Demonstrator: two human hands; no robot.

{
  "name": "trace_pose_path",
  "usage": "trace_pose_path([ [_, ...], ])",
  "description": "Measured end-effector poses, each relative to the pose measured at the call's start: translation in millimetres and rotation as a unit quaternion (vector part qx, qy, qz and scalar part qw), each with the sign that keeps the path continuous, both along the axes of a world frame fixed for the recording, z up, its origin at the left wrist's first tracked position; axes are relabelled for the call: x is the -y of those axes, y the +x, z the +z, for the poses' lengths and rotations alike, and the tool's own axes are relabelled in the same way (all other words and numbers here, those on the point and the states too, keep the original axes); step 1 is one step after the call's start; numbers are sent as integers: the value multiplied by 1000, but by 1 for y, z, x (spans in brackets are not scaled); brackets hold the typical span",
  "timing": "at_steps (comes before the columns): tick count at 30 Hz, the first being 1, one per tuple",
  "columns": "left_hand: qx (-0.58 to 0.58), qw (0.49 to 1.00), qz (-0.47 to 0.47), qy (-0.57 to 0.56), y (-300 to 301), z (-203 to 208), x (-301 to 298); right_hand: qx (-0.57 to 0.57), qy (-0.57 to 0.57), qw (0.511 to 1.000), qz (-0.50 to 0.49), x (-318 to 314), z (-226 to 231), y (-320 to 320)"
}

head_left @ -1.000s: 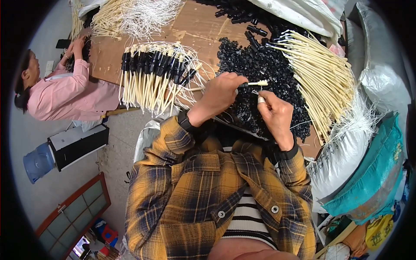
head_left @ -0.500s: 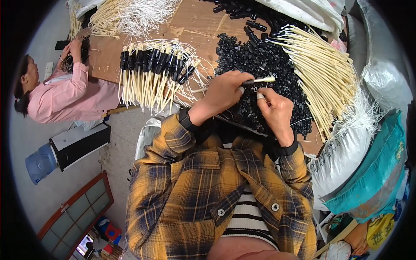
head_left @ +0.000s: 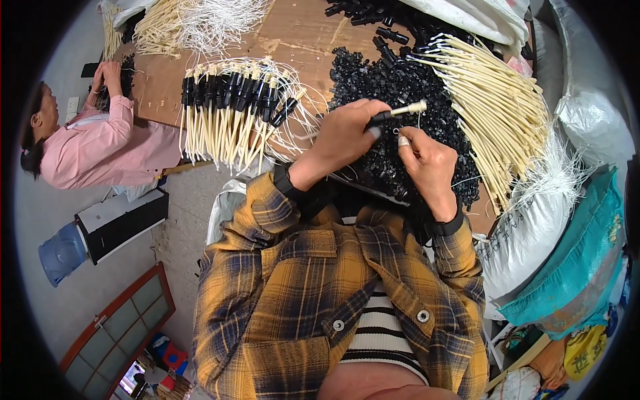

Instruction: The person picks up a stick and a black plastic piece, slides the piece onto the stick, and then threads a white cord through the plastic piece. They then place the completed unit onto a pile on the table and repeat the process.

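Observation:
My left hand (head_left: 341, 139) is closed round a black tubular fitting (head_left: 379, 119), from which a cream-coloured tube (head_left: 409, 108) sticks out to the right. A thin white cord hangs from the tube's far end toward my right hand (head_left: 430, 165). That hand is in a pinch, with a small loop (head_left: 397, 132) of cord at its fingertips. Both hands are above a heap of small shiny black parts (head_left: 400, 80). To the left lies a row of cream tubes with black fittings (head_left: 243, 93), their white cords trailing.
Loose cream tubes (head_left: 500, 100) lie in a big bundle at the right. More black fittings (head_left: 393, 35) are heaped at the back. Sacks, one teal (head_left: 570, 260), line the right side. A person in pink (head_left: 100, 147) works at the table's left end.
My left hand has tilted the fitting, so the cream tube's end points higher. My right hand has moved slightly down and right, and the cord now shows below the tube's end.

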State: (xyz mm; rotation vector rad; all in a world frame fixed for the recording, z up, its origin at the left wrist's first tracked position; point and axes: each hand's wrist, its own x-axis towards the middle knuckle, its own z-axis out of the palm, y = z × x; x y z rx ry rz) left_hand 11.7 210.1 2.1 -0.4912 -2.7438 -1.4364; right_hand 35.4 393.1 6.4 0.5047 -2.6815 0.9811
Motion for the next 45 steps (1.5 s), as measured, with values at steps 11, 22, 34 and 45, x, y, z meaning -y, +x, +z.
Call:
trace_pose_path([
  [11,-47,993,-18,-103,1,-4,9,12,16,999,25,-4,4,-1],
  [22,-68,982,-83,-153,6,-5,4,37,-6,998,43,0,-3,0],
  [34,-33,993,-96,66,-1,5,11,67,-7,995,73,4,-3,3],
  [45,-26,992,-82,94,-4,-16,27,139,-82,985,54,6,-16,9],
])
